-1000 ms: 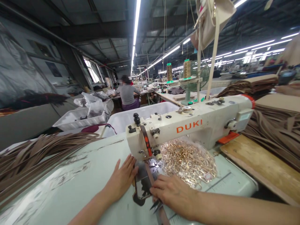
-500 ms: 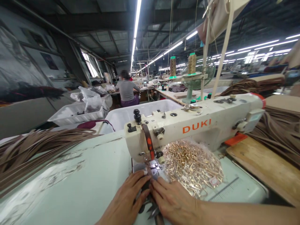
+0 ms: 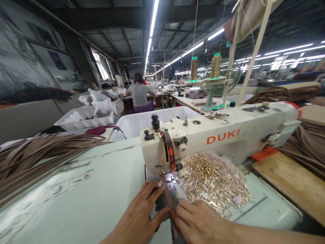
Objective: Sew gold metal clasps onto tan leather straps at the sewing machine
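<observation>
A narrow brown strap [image 3: 169, 202] runs under the presser foot [image 3: 169, 177] of a white DUKI sewing machine [image 3: 228, 135]. My left hand [image 3: 142, 218] lies flat on the machine bed just left of the strap, fingers spread and pointing at the foot, thumb against the strap. My right hand [image 3: 200, 223] rests on the strap's right side, its fingers stretched out and pressing down. A heap of gold metal clasps [image 3: 214, 179] in clear plastic lies under the machine arm, right beside my right hand.
Loose brown straps [image 3: 38, 156] fan over the pale green table at left. White bins [image 3: 137, 125] stand behind the machine. A wooden board [image 3: 286, 179] and more strap piles [image 3: 307, 149] lie at right. Thread cones [image 3: 215, 66] and a green fan stand behind. A person [image 3: 141, 96] sits far back.
My left hand slid right from beside the plate to the strap. Both hands moved up close to the presser foot. The snips seen under my right hand no longer show.
</observation>
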`<state>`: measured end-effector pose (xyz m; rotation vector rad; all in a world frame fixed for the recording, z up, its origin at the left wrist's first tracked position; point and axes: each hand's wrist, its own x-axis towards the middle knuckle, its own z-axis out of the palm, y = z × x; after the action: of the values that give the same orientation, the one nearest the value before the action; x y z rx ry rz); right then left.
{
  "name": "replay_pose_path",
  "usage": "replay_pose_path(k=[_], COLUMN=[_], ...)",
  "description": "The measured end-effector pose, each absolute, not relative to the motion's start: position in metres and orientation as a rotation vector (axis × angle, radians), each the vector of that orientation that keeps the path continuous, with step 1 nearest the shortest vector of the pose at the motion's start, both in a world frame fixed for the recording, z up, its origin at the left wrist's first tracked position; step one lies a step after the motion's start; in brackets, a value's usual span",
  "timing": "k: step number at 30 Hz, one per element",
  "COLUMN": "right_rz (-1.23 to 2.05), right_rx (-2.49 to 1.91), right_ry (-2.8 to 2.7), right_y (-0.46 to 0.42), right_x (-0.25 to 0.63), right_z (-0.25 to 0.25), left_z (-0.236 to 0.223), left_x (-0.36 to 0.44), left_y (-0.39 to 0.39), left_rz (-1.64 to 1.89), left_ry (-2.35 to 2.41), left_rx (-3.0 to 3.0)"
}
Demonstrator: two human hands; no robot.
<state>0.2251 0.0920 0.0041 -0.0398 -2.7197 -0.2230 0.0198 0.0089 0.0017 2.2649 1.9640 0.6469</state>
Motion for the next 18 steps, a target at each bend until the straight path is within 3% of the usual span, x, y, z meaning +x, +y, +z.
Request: replay_pose_path(k=[14, 18], right_rz=[-0.325, -0.210], right_rx=[-0.180, -0.145], right_ry=[-2.837, -2.941], right_y=[0.098, 0.105], right_x=[0.200, 0.207], right_z=[0.013, 0.029], left_z=[0.005, 0.004], left_x=[0.014, 0.016], left_y=[0.015, 0.013], left_rz=[0.543, 0.486], left_ry=[2.005, 2.013], left_rx=[2.501, 2.697])
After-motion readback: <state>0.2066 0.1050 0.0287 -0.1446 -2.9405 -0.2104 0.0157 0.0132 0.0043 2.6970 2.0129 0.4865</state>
